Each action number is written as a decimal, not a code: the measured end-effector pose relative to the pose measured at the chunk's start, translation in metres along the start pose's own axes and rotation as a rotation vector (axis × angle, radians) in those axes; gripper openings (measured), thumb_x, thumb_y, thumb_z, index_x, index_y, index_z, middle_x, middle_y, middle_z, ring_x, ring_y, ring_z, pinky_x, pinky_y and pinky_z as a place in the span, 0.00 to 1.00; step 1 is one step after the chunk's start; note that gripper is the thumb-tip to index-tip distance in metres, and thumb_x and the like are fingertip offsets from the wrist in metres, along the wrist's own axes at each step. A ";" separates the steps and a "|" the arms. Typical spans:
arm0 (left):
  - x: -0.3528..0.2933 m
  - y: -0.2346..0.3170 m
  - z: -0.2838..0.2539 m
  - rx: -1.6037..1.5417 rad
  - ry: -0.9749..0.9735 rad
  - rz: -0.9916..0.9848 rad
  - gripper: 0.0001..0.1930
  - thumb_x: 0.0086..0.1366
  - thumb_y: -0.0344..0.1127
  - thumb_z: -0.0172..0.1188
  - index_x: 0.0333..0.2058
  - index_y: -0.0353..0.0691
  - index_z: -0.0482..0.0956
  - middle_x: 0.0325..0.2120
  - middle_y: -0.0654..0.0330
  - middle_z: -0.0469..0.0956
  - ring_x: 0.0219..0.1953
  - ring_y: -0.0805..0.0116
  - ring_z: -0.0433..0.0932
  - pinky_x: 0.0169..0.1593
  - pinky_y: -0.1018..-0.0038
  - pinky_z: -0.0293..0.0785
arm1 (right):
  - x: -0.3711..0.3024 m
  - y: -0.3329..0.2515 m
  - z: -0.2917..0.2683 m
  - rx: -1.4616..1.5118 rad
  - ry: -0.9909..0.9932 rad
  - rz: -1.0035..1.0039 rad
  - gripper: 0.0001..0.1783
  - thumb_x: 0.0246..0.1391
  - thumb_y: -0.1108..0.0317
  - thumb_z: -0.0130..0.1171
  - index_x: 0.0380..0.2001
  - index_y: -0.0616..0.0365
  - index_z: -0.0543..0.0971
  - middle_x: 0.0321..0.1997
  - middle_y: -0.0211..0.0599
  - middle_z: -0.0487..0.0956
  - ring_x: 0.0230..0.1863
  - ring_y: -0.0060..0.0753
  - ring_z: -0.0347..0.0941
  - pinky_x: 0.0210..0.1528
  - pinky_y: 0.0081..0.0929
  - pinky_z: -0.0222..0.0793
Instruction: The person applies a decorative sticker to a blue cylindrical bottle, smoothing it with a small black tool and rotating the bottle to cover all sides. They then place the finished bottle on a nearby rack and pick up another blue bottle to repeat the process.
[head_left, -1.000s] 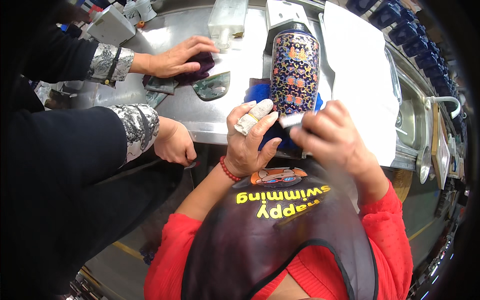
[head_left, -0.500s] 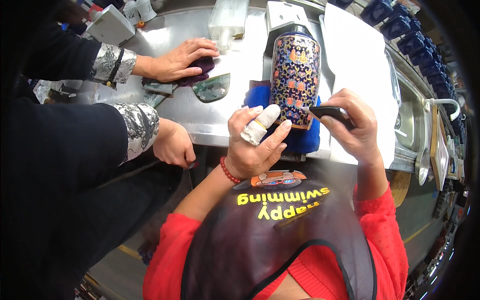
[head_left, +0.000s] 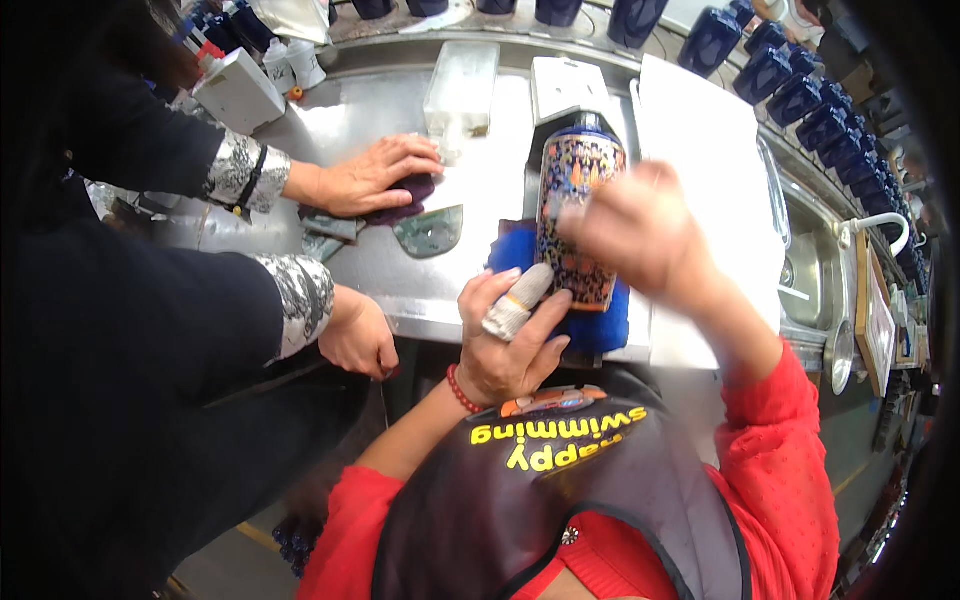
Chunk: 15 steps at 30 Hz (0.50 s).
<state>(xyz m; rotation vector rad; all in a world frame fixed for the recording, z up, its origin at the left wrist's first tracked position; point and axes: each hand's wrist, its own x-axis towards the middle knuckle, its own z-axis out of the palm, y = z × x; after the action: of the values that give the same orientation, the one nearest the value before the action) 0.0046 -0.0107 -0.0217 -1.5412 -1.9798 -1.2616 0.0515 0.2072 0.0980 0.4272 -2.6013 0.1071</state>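
Note:
A tall dark-blue vase (head_left: 582, 275) with a dense multicoloured floral pattern lies with its neck away from me on a blue cloth (head_left: 515, 252). My left hand (head_left: 500, 345) is at its near end, fingers apart, with fingertips against or beside its lower left side. A whitish knitted cover (head_left: 520, 300) wraps one left finger. Over the vase's right side hovers my right hand (head_left: 645, 230), smeared by motion. Whatever it holds cannot be made out, and it hides part of the pattern.
At left, a co-worker's hand (head_left: 375, 178) rests on a dark purple cloth beside a green-grey glass-like piece (head_left: 430, 232); their other hand (head_left: 358, 332) is lower. A clear block (head_left: 462, 90) and white sheets (head_left: 700, 200) lie on the metal table. A sink (head_left: 815, 270) stands right.
My right hand has moved up and left across the vase; the dark pointed tool it held no longer shows. The whole view has shifted, and things sit lower in it.

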 end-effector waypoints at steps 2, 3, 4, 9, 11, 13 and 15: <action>0.002 -0.001 0.001 -0.036 0.039 -0.085 0.27 0.61 0.40 0.68 0.56 0.34 0.74 0.53 0.41 0.77 0.59 0.38 0.66 0.63 0.46 0.61 | -0.004 -0.013 -0.005 0.178 -0.116 -0.040 0.11 0.46 0.71 0.68 0.35 0.47 0.81 0.29 0.26 0.73 0.36 0.32 0.76 0.43 0.40 0.67; 0.003 -0.001 0.002 -0.044 0.055 -0.128 0.29 0.60 0.41 0.69 0.57 0.33 0.71 0.54 0.40 0.76 0.60 0.36 0.65 0.64 0.46 0.60 | -0.001 -0.013 -0.010 0.267 -0.229 -0.015 0.10 0.46 0.70 0.69 0.34 0.47 0.81 0.29 0.26 0.73 0.37 0.31 0.76 0.44 0.40 0.67; 0.005 -0.001 0.003 -0.059 -0.011 -0.181 0.32 0.60 0.42 0.69 0.58 0.34 0.69 0.58 0.38 0.71 0.60 0.40 0.64 0.64 0.46 0.60 | 0.004 -0.001 -0.013 0.382 -0.448 0.092 0.08 0.48 0.69 0.69 0.33 0.49 0.82 0.29 0.30 0.75 0.38 0.33 0.78 0.42 0.40 0.69; 0.013 -0.003 0.014 -0.062 -0.094 -0.284 0.42 0.58 0.45 0.71 0.66 0.33 0.63 0.60 0.43 0.70 0.63 0.41 0.61 0.68 0.44 0.51 | 0.026 0.031 0.011 0.284 -0.191 0.250 0.09 0.48 0.70 0.70 0.33 0.55 0.80 0.29 0.37 0.75 0.33 0.41 0.76 0.43 0.34 0.70; 0.016 -0.007 0.017 -0.049 -0.104 -0.281 0.42 0.59 0.48 0.70 0.66 0.33 0.64 0.60 0.45 0.70 0.64 0.42 0.61 0.69 0.43 0.49 | 0.024 0.020 0.004 0.108 -0.231 -0.057 0.07 0.49 0.71 0.68 0.33 0.56 0.80 0.28 0.37 0.75 0.32 0.41 0.76 0.45 0.33 0.71; 0.017 -0.007 0.017 -0.030 -0.122 -0.290 0.41 0.60 0.50 0.68 0.65 0.33 0.65 0.60 0.46 0.70 0.64 0.43 0.61 0.69 0.41 0.48 | 0.022 0.022 0.001 0.427 -0.284 0.123 0.08 0.50 0.73 0.67 0.34 0.54 0.80 0.29 0.37 0.74 0.30 0.41 0.74 0.45 0.34 0.69; 0.018 -0.008 0.016 -0.004 -0.106 -0.278 0.39 0.61 0.53 0.67 0.63 0.32 0.68 0.57 0.47 0.72 0.63 0.45 0.64 0.69 0.41 0.48 | 0.022 0.042 0.015 0.658 -0.105 0.447 0.08 0.49 0.73 0.67 0.34 0.54 0.80 0.29 0.36 0.74 0.29 0.41 0.73 0.45 0.36 0.69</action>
<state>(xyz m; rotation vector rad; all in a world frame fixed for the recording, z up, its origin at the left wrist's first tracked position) -0.0056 0.0127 -0.0208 -1.3964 -2.3254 -1.3089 0.0129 0.2383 0.0954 0.0536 -2.6663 1.1338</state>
